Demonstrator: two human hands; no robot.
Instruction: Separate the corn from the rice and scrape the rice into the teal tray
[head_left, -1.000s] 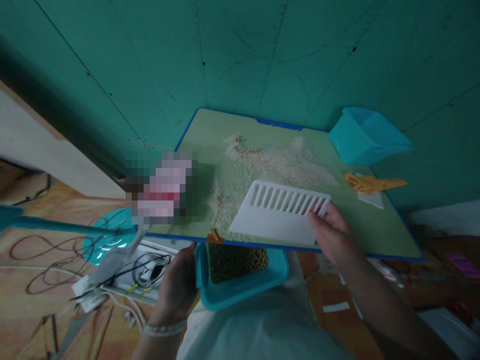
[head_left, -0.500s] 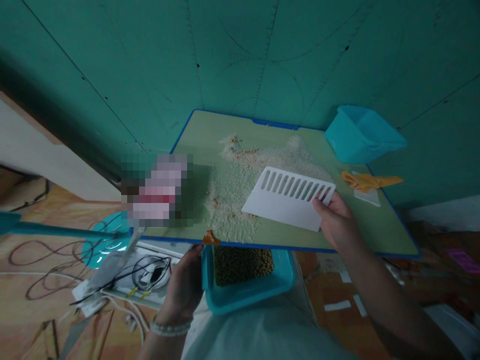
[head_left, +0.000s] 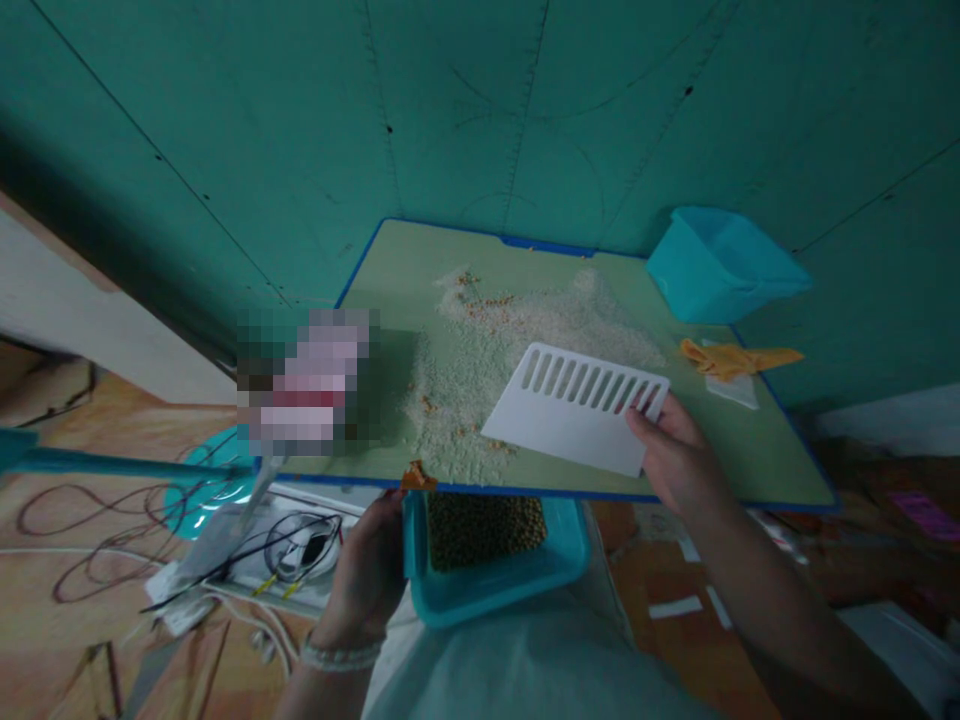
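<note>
My right hand (head_left: 682,450) grips the right end of a flat white plastic scraper (head_left: 570,435) with a row of slots. The scraper hovers at or just over the pale green tabletop (head_left: 364,460); contact cannot be made out. Left of and behind it lie spread white grains (head_left: 472,370) like rice, with small orange-brown beans (head_left: 487,300) among them. My left hand (head_left: 375,560) holds the left side of a teal plastic tub (head_left: 495,595) just below the table's front edge. Round beans (head_left: 487,530) fill much of the tub. Some left fingers are hidden behind its wall.
A teal bin (head_left: 697,270) stands at the table's back right, beside an orange cloth (head_left: 739,360) on a white piece. A blurred-out pink and white object (head_left: 315,380) is at the left edge. Cables (head_left: 300,550) lie below left. The green wall (head_left: 465,120) rises behind.
The scraper's slotted edge has shifted slightly down toward the table's front edge with my right hand. My left hand and the tub stay in place. The view has moved slightly.
</note>
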